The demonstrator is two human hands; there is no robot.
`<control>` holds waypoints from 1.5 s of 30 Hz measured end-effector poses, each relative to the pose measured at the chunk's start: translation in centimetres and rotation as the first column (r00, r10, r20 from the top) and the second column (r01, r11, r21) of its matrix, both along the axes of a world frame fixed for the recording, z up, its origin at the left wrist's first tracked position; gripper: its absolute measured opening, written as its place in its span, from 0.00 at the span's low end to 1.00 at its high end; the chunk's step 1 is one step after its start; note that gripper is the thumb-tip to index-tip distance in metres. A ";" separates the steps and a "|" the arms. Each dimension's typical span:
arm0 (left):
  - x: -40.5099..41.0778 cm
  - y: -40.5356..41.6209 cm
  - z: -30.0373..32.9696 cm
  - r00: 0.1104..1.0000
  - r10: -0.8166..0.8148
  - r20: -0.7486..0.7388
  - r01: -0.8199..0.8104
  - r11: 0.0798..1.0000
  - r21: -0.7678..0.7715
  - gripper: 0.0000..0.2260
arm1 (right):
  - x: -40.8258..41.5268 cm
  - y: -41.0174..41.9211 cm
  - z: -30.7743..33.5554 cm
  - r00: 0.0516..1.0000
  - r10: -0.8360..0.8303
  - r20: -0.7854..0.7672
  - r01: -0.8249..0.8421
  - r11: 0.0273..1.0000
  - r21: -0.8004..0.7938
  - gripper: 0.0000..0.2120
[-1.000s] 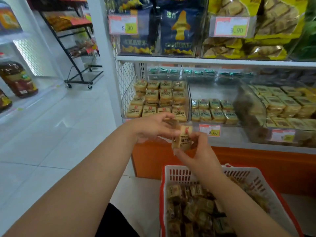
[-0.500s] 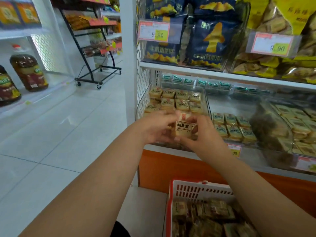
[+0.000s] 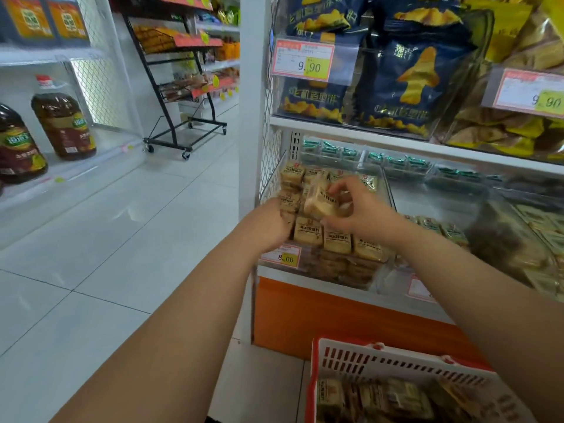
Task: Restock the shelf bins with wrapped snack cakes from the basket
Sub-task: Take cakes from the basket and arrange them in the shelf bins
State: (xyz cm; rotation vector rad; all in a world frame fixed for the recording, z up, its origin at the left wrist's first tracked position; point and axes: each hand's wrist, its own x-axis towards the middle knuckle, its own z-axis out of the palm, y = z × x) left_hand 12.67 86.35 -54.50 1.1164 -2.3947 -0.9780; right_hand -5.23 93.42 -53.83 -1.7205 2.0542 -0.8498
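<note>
A: Where is the snack cake (image 3: 320,203) at this point?

B: It is tilted above the packed rows in the leftmost clear bin (image 3: 385,190), over the second row; the right hand (image 3: 363,213) pinches it, fingers over its top and thumb under its lower edge; the left hand (image 3: 270,227) is at the bin's left front corner, its fingertips hidden among the wrapped cakes already stacked there, so whether they grasp anything cannot be told.

A: So which step is this?

B: Placing, by the look of it; the cake is not yet set down; the next move likely calls for levelling it and lowering it into a gap in the rows, then letting go.

A: Is there room for that?

B: Little; the rows stand close, and the upper shelf edge (image 3: 396,138) hangs not far above the bin, so the hand has a low slot to work in; the mesh side panel (image 3: 270,166) closes the left, and the bin's clear wall the right; the way out is open toward the person.

A: And the supply?

B: The white and red basket (image 3: 396,360) sits low and near the person, well apart from the bin, with more wrapped cakes inside.
</note>
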 end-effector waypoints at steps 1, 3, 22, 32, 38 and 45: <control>0.1 -0.1 -0.3 1.000 0.000 0.032 -0.001 1.000 0.012 0.07 | -0.2 -1.2 0.4 0.999 -0.003 0.042 0.004 0.999 -0.032 0.23; 0.3 -0.5 -0.7 0.999 0.014 0.043 -0.016 0.999 0.035 0.07 | -0.2 -4.3 0.8 0.996 0.025 0.091 -0.018 0.997 -0.078 0.22; -1.3 -2.8 -3.5 0.997 0.029 0.068 -0.031 0.999 0.030 0.14 | -0.7 -12.5 -3.1 0.881 0.094 -0.464 -0.030 0.989 0.143 0.27; -1.5 -1.6 -3.1 0.996 0.072 0.053 -0.063 0.987 -0.147 0.13 | -0.6 -6.4 -2.0 0.967 -0.052 -0.248 0.073 0.994 0.077 0.17; -2.5 3.2 -2.4 0.984 0.054 -0.170 -0.100 0.956 -0.277 0.07 | 0.7 2.9 -2.0 0.981 -0.184 -0.068 0.174 0.976 -0.133 0.12; -6.5 11.2 -7.8 0.988 -0.145 -0.060 0.129 0.968 -0.213 0.06 | 0.8 18.2 -10.5 0.830 -0.514 0.216 0.546 0.827 -0.132 0.07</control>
